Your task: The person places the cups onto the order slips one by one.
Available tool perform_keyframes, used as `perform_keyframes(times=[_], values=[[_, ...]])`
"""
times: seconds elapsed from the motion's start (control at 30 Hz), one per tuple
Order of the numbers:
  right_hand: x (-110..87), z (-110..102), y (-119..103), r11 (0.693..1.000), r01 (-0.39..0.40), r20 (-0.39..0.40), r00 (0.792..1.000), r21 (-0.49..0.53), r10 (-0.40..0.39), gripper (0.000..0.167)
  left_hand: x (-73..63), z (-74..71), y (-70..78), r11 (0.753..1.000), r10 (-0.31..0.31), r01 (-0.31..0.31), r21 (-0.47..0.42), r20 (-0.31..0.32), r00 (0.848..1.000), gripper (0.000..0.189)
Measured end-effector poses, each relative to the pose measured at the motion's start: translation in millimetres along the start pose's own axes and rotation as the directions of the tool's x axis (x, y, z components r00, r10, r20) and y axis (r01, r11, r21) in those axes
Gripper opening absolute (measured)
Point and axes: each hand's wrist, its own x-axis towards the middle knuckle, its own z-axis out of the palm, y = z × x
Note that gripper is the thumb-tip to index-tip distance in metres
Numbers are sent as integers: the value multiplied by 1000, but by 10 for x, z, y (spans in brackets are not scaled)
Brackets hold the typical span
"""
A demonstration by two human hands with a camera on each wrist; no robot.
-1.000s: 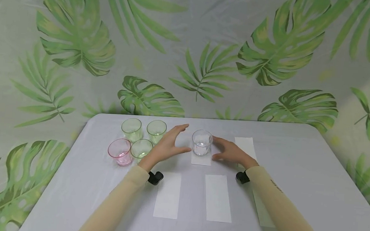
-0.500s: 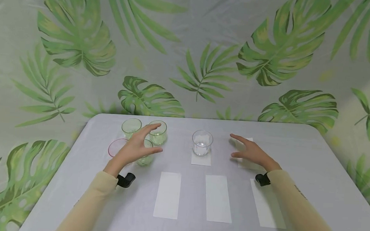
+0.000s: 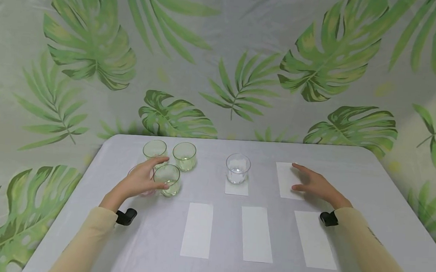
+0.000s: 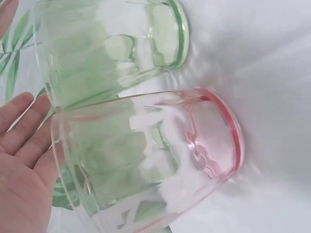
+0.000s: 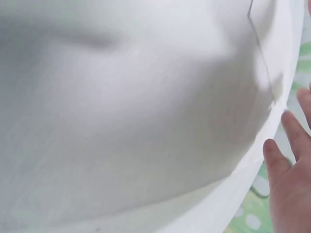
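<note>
My left hand (image 3: 139, 182) is spread over the glass cluster at the table's left, thumb and fingers apart. It partly hides a pink glass (image 3: 148, 192). Three green glasses stand close by: a front one (image 3: 172, 186) near the thumb, a back one (image 3: 184, 162) and a back-left one (image 3: 154, 146). The left wrist view has the pink glass (image 4: 214, 141) and a green glass (image 4: 107, 53) beside the straight fingers; contact cannot be told. Upright on a white paper strip (image 3: 237, 190) is a clear glass (image 3: 237, 171). My right hand (image 3: 320, 186) hovers with nothing in it.
Another paper strip (image 3: 285, 182) lies at the back right, beside my right hand. Along the front are a left strip (image 3: 197, 230), a middle strip (image 3: 257, 235) and a right strip (image 3: 315, 240). A leaf-patterned cloth (image 3: 241, 70) hangs behind the table.
Both hands have moved apart, away from the clear glass. My left hand has gone left to the pink and green glasses; my right hand has gone right. The clear glass stays put.
</note>
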Motion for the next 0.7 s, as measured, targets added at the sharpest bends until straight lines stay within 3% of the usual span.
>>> perform_keyframes(times=[0.5,0.7], values=[[-1,26,142,999,15,67,998,34,-17,92,20,42,-14,994,57,-63,95,61,997,80],[27,45,163,999,26,87,996,35,-29,93,14,45,-6,993,60,-66,101,55,997,78]])
